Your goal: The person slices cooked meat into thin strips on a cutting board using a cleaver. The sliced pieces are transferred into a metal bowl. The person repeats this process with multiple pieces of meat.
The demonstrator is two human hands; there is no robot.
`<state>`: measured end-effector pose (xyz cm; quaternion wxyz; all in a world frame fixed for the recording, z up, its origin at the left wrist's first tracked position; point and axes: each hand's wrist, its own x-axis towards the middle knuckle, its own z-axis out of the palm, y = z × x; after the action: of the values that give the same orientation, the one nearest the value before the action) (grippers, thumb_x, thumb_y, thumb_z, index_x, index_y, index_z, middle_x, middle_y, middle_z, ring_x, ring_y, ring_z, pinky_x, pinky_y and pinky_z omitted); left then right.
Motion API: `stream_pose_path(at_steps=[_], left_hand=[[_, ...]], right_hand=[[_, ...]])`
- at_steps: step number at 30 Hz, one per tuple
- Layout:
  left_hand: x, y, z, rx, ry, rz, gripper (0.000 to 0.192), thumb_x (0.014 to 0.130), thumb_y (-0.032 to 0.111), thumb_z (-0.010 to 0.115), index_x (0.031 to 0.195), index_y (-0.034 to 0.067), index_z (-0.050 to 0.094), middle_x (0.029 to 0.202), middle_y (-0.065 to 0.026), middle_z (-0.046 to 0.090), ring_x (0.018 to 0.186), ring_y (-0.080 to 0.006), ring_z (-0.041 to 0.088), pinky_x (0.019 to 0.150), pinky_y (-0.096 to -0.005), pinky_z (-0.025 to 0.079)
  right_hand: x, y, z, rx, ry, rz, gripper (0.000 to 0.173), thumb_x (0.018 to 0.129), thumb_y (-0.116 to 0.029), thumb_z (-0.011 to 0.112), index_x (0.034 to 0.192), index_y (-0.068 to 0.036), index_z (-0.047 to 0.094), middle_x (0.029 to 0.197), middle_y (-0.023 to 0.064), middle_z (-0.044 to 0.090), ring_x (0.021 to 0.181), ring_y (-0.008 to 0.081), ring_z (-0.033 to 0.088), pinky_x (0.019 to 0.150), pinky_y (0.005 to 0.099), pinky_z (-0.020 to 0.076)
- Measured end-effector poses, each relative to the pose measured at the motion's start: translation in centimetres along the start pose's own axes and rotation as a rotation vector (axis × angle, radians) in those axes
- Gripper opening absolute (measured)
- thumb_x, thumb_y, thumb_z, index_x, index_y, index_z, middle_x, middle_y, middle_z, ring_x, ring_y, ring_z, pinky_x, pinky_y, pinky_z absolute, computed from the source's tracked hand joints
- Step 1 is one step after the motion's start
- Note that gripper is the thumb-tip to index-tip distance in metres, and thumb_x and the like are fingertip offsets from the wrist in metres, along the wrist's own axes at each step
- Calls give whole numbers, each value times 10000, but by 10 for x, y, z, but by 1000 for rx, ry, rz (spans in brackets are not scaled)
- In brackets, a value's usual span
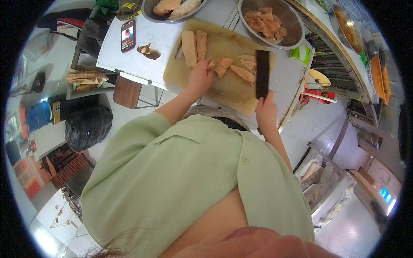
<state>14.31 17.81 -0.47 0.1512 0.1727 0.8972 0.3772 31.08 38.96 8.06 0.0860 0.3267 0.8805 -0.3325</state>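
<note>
My right hand [267, 108] grips the handle end of a cleaver [262, 74], whose dark blade lies over the right side of a yellowed cutting board [222, 38]. Cut pieces of pale, tan food [242, 74] are beside the blade, some partly hidden by it. My left hand [200, 77] is on the board with its fingers curled around a small pale piece [210, 65]. Just beyond it lie a long thick block [189, 48] and a narrower strip [201, 44] of the same food. Smaller cut chunks [222, 66] rest between my hands.
A steel bowl [292, 35] of cut slices stands beyond the board at right; another steel bowl [193, 10] holds large pieces. A phone [128, 36] and brown scraps [149, 52] lie at left on the white table [109, 54]. A green box [300, 54] sits near the right edge.
</note>
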Motion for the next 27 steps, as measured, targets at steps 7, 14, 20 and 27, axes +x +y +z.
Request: stream_pose_path(at_steps=[7,14,20,27], left_hand=[[15,50,41,337,-64,517,866,711,420,803,1431,97,448,1526,-231,334,1428,-421,281,1183,-534,219],[24,47,48,312,11,575,755,706,378,786,1361,113,520,1517,-212,353,1419,-414,297,1180,-551,217],[32,39,53,207,105,535,595,733,343,735,1285,183,583,1441,-195,442,1390,-425,340,1135,-552,312],[24,54,50,226,161,452,628,760,357,728,1332,167,554,1448,-234,440,1382,-448,344,1155,-529,301]], right_hand=[[14,12,12,-131,107,-152,323,916,-55,452,1227,29,467,1155,326,592,958,506,618,834,567,494],[14,-23,24,-83,-96,-133,285,921,-40,442,1204,-12,446,988,295,632,846,472,658,720,564,524],[32,57,16,824,-209,90,266,975,-67,492,1237,-40,460,799,111,616,636,197,613,577,338,512],[46,44,49,1029,-358,165,244,979,-58,519,1219,-78,482,919,57,612,667,160,603,578,317,518]])
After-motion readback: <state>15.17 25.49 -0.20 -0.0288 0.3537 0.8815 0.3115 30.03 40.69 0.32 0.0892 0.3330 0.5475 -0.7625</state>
